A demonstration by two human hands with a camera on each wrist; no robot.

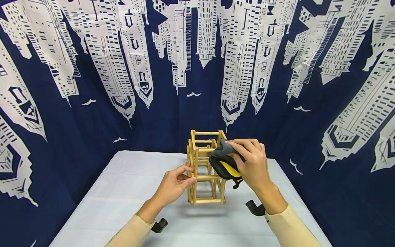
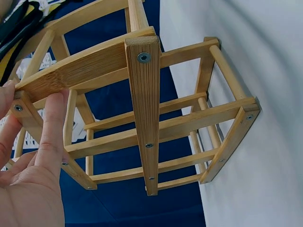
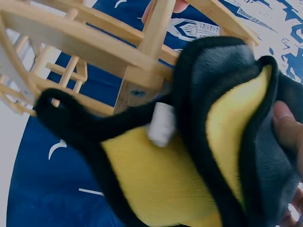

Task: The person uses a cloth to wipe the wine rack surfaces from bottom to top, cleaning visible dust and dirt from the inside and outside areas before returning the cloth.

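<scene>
A light wooden rack (image 1: 210,178) of slats, posts and round dowels is over the white table, with a soft shadow beneath it. My left hand (image 1: 171,185) holds a post on its left side between thumb and fingers. Up close in the left wrist view, those fingers (image 2: 49,137) lie against the bamboo slats, and screw heads show on the posts. In my right hand (image 1: 254,164) is a bunched cleaning cloth (image 1: 224,151), grey and yellow with black edging. It overlaps the rack's upper right side. The right wrist view shows the cloth's hanging loop (image 3: 59,111) and small white label (image 3: 162,125).
The white tabletop (image 1: 129,185) spreads around the rack. Behind it and along both sides hangs a dark blue curtain (image 1: 172,120) printed with white buildings and birds. Black curved pieces (image 1: 255,208) show at both wrists.
</scene>
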